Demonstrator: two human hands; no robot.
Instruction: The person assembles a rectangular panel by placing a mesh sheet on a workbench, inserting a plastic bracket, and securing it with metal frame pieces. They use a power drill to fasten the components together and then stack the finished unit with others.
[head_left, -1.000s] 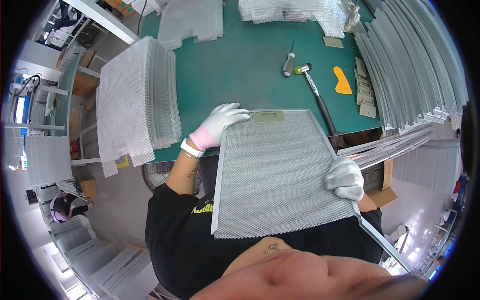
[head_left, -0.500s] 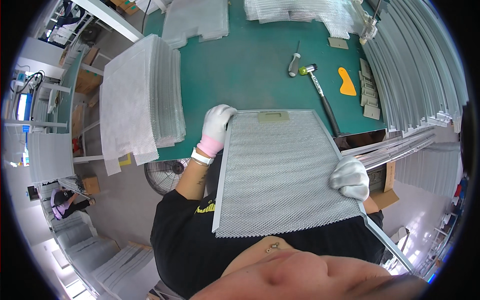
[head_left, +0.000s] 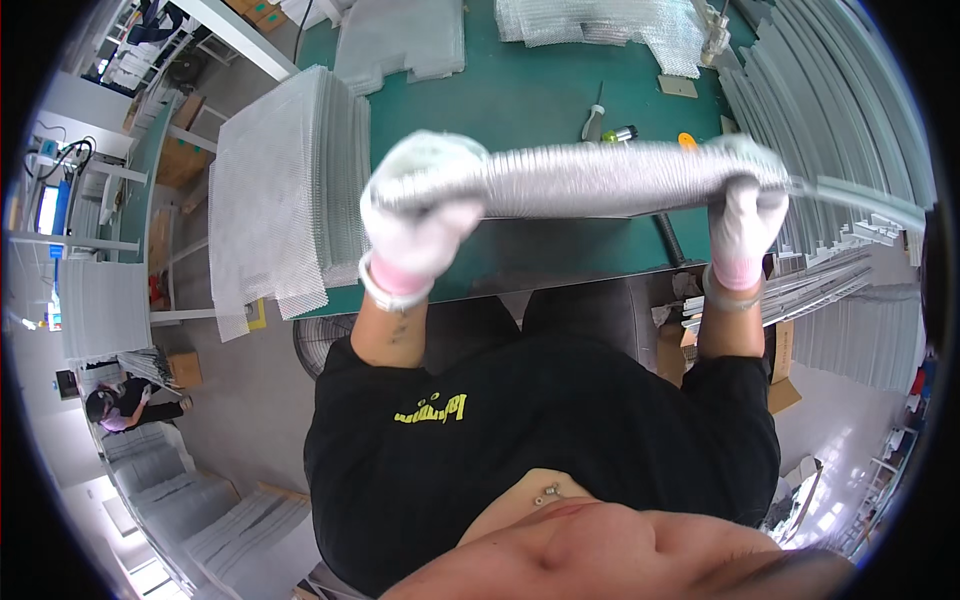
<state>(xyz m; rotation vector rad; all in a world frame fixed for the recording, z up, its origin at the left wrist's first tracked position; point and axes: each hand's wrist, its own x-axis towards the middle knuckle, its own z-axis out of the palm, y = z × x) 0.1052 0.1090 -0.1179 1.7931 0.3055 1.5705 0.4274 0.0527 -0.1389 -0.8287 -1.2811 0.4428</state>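
Observation:
A silvery metal mesh filter panel (head_left: 600, 180) is held up over the front of the green table, tilted so that it shows nearly edge-on. My left hand (head_left: 425, 215), in a white glove with a pink cuff, is closed around its left end and slightly blurred. At the right end my gloved right hand (head_left: 745, 215) grips the panel, thumb on the near side. A thin metal frame strip (head_left: 870, 200) juts out to the right past that hand. Behind the panel, the mallet (head_left: 620, 134) is partly hidden, and only the tip of an orange scraper (head_left: 687, 140) shows.
A tall stack of mesh sheets (head_left: 265, 190) stands on the table's left, with more mesh sheets (head_left: 400, 40) at the back. A screwdriver (head_left: 593, 122) lies beyond the panel. Long metal strips (head_left: 820, 130) crowd the right side. A person (head_left: 125, 400) sits far left.
The panel has gone from lying face-up against my body to being raised and tilted edge-on farther forward. Both hands moved up and away from me, and my right hand shifted its grip.

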